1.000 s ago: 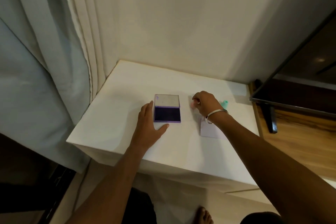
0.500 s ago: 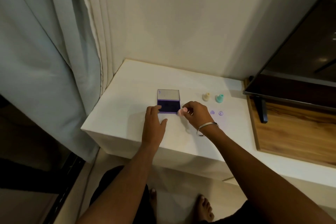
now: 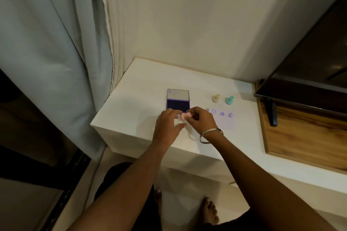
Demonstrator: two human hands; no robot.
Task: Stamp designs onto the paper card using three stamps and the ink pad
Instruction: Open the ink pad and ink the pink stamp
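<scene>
The card [image 3: 224,120] is lying flat on the white table [image 3: 135,103], right of the hands and just in front of two upright stamps, a cream stamp [image 3: 216,98] and a teal stamp [image 3: 229,100]. It is already carrying three purple prints in a row along its far edge, so the stamping itself looks done, judging by the count. The third one, the pink stamp [image 3: 185,116], is sitting between both hands just in front of the open ink pad [image 3: 178,102]. The right hand [image 3: 201,121] is pinching it with fingertips closed on it; the left hand [image 3: 168,127] is meeting it from the other side, its fingers curled in and touching it, though whether they are gripping is hard to tell. What seems left is setting the pink stamp down with the others and perhaps closing the pad's lid.

A curtain [image 3: 56,52] is hanging at the left, and a dark screen [image 3: 309,62] on a wooden shelf [image 3: 304,137] is standing to the right. Nothing is blocking the way between hands, pad and card.
</scene>
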